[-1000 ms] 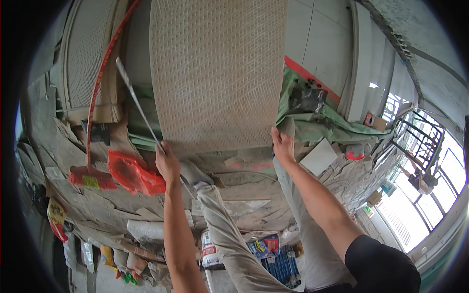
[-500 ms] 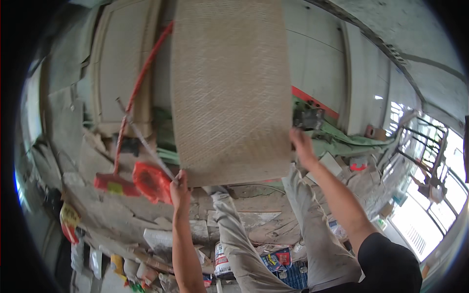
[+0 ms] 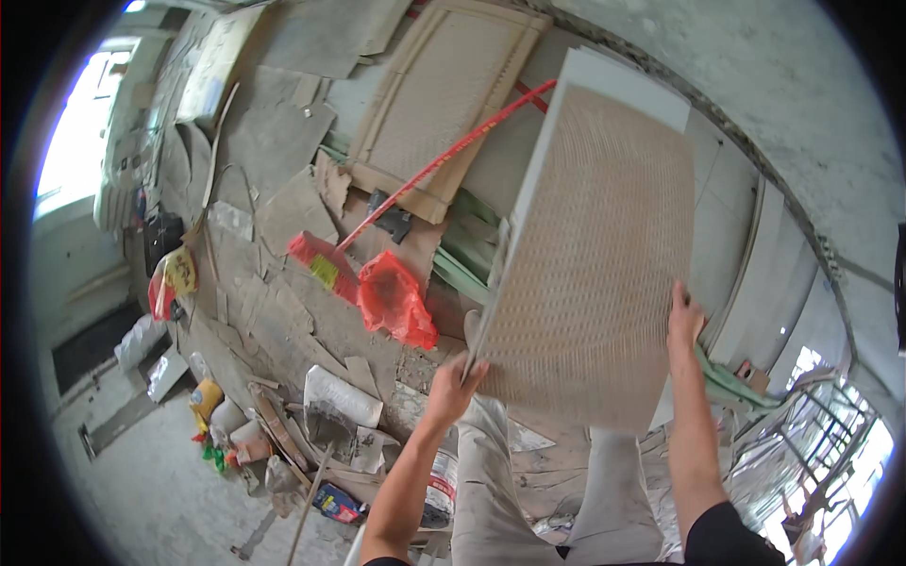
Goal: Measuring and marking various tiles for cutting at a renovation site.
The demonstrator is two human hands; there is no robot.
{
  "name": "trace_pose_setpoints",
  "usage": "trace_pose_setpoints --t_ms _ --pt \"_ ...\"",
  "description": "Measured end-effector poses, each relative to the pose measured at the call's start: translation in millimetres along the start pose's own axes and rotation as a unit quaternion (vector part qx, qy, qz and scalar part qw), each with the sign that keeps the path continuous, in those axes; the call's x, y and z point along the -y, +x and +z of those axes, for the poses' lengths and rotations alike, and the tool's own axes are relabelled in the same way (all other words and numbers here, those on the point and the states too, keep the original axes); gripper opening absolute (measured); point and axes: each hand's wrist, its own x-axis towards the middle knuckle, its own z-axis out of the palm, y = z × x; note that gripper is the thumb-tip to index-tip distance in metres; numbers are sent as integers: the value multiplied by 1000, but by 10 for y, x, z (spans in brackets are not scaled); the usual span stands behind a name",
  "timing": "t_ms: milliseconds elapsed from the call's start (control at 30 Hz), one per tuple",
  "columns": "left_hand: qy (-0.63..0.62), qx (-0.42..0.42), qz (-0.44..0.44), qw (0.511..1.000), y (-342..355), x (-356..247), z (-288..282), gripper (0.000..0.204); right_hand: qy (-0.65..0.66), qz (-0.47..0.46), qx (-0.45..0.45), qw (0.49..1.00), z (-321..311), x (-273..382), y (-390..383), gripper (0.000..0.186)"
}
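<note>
Between the two hands: the tan ridged panel (image 3: pixel 595 255), tilted, lying toward two to three o'clock, a white surface showing past its far end.
Left hand (image 3: pixel 455 389): at six o'clock, thumb and fingers pinching the panel's near left corner.
Right hand (image 3: pixel 686 319): at three o'clock, clasping the panel's right edge.
Broom (image 3: pixel 324 267): red head on the floor (image 3: pixel 260 316) at nine o'clock, handle slanting to one o'clock.
Plastic bag (image 3: pixel 394 299): red, crumpled, just beside the broom head.

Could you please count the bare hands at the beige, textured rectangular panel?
2: bare left hand at the lower left of the panel, bare right hand at its right edge.
</note>
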Motion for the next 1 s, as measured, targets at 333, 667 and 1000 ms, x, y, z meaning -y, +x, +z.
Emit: trace_pose_setpoints --t_ms 333,667,1000 --pt "-241 119 -245 932 -3237 -712 -959 36 -187 -20 134 973 -1629 171 -2006 72" --pt "-526 120 -201 818 -4781 -594 -2297 33 -214 -5 284 935 -1674 1182 -3215 64" --pt "-575 6 -128 808 -5444 -320 -3739 33 -183 -82 326 924 -977 3101 -4431 57"
